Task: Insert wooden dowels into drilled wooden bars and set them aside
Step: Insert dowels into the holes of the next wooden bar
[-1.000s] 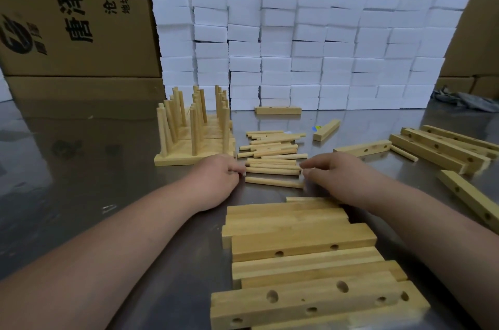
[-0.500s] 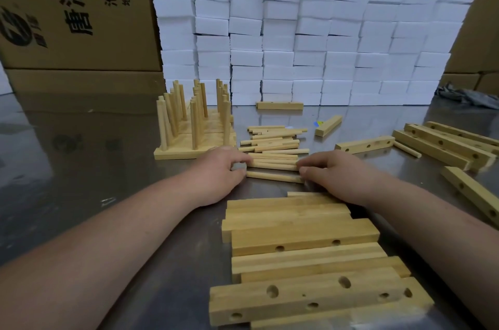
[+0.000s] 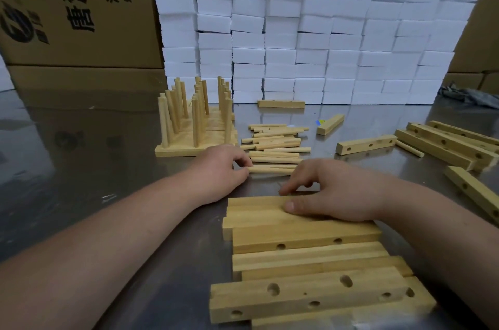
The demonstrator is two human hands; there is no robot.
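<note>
Fingers [image 3: 240, 160] of the left hand [image 3: 218, 178] are curled, pinching the nearest dowel [image 3: 272, 169] of the loose pile [image 3: 275, 140] on the counter [image 3: 81, 167]; their tips are tucked from sight. The right hand [image 3: 340, 194] lies palm down, fingers bent over the far edge of the farthest bar [image 3: 253, 204] in the near stack [image 3: 305, 232], thumb on top, wrist hiding its right end. Behind, cardboard boxes [image 3: 81, 5] read "唐泽", the rest cut off.

Steel table [image 3: 81, 167] bears dowels [image 3: 272, 140], drilled bars [image 3: 305, 237] (foam blocks [image 3: 310, 40] behind).
</note>
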